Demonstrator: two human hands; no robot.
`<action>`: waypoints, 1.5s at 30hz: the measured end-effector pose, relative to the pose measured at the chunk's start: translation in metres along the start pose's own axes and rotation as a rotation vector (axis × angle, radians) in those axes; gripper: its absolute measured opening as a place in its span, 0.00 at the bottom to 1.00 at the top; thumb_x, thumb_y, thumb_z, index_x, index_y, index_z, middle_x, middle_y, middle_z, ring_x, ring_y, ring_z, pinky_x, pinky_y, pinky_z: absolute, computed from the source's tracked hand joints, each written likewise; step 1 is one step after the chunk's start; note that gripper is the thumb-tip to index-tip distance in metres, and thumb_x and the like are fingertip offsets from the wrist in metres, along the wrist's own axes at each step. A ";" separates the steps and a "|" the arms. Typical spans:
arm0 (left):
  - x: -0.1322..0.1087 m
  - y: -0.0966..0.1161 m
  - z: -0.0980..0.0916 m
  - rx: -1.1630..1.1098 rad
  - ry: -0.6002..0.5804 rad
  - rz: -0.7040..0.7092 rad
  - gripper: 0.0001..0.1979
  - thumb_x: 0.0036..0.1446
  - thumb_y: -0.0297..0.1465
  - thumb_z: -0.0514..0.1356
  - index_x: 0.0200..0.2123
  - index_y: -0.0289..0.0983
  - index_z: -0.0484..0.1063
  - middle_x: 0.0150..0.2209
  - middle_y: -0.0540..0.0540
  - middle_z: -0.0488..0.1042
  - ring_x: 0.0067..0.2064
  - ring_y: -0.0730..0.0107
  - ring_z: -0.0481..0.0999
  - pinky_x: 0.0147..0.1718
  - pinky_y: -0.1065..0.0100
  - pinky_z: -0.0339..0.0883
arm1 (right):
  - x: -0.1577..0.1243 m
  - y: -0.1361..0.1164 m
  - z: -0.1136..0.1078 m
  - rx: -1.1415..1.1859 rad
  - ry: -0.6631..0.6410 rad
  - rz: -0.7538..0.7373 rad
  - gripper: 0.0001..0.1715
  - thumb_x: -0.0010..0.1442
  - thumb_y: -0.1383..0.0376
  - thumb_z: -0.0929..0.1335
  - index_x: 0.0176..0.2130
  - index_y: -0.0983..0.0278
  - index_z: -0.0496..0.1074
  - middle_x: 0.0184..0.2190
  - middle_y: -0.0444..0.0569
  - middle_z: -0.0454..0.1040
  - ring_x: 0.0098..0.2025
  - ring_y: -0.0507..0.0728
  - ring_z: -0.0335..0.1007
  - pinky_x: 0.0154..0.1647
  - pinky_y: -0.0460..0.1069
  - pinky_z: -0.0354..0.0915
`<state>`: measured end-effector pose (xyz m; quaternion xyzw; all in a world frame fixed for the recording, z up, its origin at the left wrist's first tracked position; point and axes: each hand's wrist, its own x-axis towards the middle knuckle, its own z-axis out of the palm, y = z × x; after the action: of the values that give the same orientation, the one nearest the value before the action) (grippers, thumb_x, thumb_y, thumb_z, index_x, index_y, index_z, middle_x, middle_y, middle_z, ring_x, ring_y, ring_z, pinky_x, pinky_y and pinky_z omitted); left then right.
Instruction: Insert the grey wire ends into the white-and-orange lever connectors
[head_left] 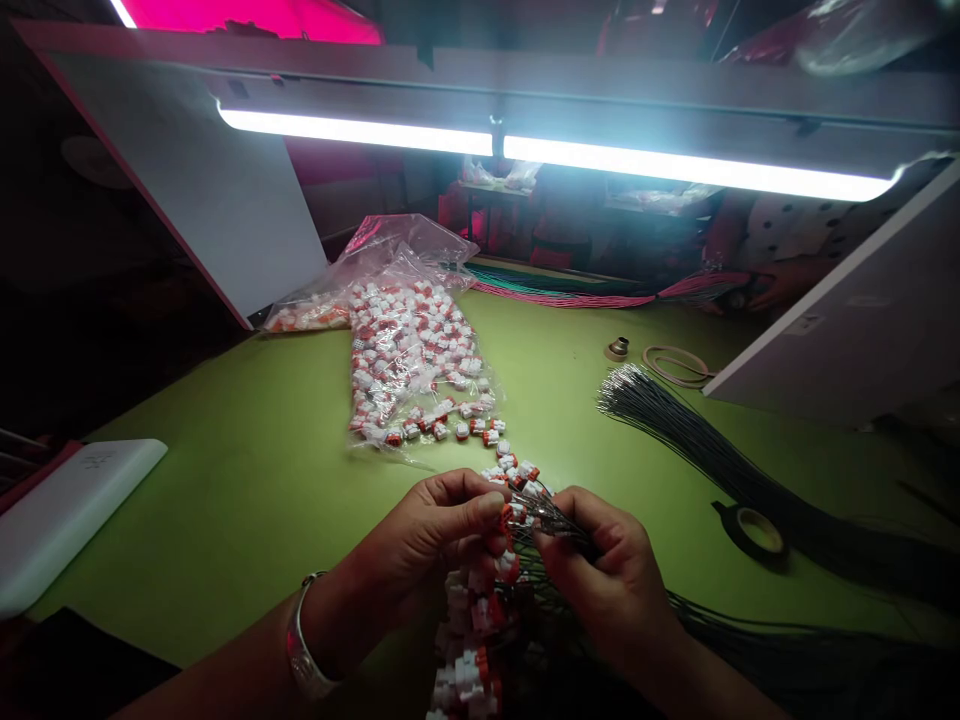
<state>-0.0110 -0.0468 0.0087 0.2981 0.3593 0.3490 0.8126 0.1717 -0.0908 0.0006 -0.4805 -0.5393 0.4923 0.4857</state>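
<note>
Head view looks down on the left hand [427,545] and the right hand [607,575], held close together at 6 o'clock. The left hand, with a silver bangle [304,640] on its wrist, curls around a string of white connectors with orange levers [470,612], its thumb pressed against them. The right hand pinches a bunch of thin dark wires with bare silver tips [547,518] between thumb and fingers, right beside the connectors. The string trails off the bottom edge at 6 o'clock and runs up toward a clear plastic bag [420,340] heaped with more of the same connectors, at 12 o'clock on the green surface [225,510].

At 3 o'clock, a fanned bundle of long dark wires [720,470] lies beside a black tape roll [754,532]. A flat white plastic case [75,520] sits at 9 o'clock. Farther off, at 1 o'clock, lie a small brass ring [617,348] and a thin pink wire coil [675,365]. Beyond them, pink and teal wire bundles [562,290] stretch toward a co-worker's hand [780,285]. A bright fluorescent tube lamp [555,150] spans the top.
</note>
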 end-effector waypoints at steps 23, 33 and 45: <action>-0.002 -0.004 0.006 0.024 0.042 0.007 0.13 0.43 0.31 0.75 0.28 0.34 0.74 0.22 0.48 0.77 0.21 0.74 0.75 0.20 0.75 0.70 | -0.005 0.000 -0.005 -0.191 0.000 -0.255 0.08 0.51 0.75 0.66 0.28 0.62 0.68 0.21 0.39 0.65 0.22 0.50 0.56 0.22 0.46 0.52; -0.003 -0.005 0.009 -0.012 0.022 -0.003 0.13 0.41 0.29 0.76 0.27 0.34 0.76 0.23 0.48 0.77 0.21 0.75 0.75 0.21 0.77 0.69 | -0.004 0.002 0.003 -0.030 -0.003 -0.103 0.08 0.52 0.73 0.67 0.25 0.62 0.67 0.19 0.39 0.65 0.21 0.49 0.54 0.21 0.45 0.53; -0.005 -0.005 0.013 0.008 -0.004 0.076 0.10 0.47 0.28 0.73 0.27 0.33 0.75 0.23 0.46 0.79 0.23 0.74 0.75 0.24 0.76 0.69 | 0.000 -0.002 0.002 -0.028 -0.061 -0.089 0.10 0.64 0.65 0.65 0.30 0.63 0.68 0.25 0.42 0.68 0.27 0.52 0.59 0.27 0.46 0.59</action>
<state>-0.0015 -0.0569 0.0146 0.3153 0.3475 0.3778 0.7982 0.1698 -0.0914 0.0023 -0.4478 -0.5814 0.4770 0.4837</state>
